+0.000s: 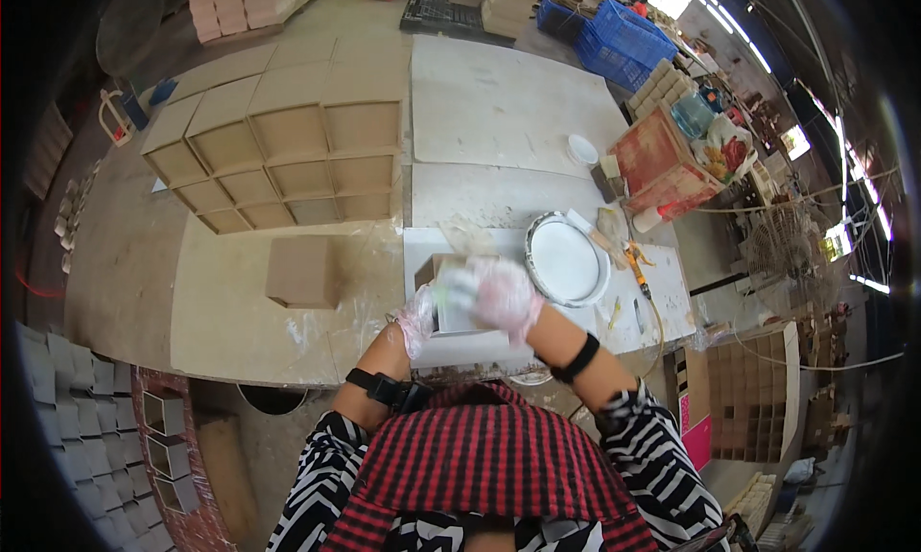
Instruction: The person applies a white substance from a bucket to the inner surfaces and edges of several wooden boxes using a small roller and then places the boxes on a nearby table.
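A small open box [459, 314], brown outside and painted white within, sits on the white board at the table's near edge. My left hand [418, 318], in a thin clear glove, steadies its left side. My right hand [499, 293], also gloved and blurred, is over the box's top and seems to grip a pale sponge or brush; I cannot tell which. To the right of the box stands a round tin of white paint [566, 260].
A single brown box [302, 271] stands to the left, with a grid of several open brown boxes [288, 154] behind it. A small white cup [581, 149], a red-stained wooden crate [657, 164] and blue plastic crates [614, 39] are at the right. Stacked pieces lie at lower left.
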Motion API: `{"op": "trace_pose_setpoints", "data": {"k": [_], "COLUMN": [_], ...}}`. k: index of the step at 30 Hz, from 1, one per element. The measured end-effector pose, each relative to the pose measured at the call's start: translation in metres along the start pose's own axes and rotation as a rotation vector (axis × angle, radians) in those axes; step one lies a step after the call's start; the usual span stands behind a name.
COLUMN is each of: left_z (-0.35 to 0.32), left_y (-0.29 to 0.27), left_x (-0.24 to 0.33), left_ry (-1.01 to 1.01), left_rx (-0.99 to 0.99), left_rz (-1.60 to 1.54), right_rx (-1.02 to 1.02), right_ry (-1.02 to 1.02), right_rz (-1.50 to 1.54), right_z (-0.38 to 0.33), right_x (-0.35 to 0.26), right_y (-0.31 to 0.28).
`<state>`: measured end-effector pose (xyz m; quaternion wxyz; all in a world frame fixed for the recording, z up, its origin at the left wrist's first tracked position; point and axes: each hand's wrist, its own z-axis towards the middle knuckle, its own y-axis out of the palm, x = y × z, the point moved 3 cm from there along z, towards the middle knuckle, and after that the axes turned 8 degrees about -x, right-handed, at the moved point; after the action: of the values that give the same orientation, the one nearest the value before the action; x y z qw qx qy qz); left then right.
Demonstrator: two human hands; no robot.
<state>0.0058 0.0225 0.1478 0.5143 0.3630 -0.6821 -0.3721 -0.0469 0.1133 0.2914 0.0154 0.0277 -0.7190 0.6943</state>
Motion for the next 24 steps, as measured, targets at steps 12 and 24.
{"op": "trace_pose_setpoints", "data": {"k": [12,24], "left_z": [-0.014,-0.023], "left_y": [0.023,0.037], "left_x": [0.001,0.029], "left_ry": [0.017,0.207], "left_rx": [0.076,-0.029], "left_rz": [0.049,-0.275], "right_rx": [-0.008,0.052], "right_ry": [0.044,0.416], "right_rz": [-0.113,0.544], "right_z": [0.023,0.000], "right_x": [0.024,0.041], "right_y": [-0.007,-0.012]}}
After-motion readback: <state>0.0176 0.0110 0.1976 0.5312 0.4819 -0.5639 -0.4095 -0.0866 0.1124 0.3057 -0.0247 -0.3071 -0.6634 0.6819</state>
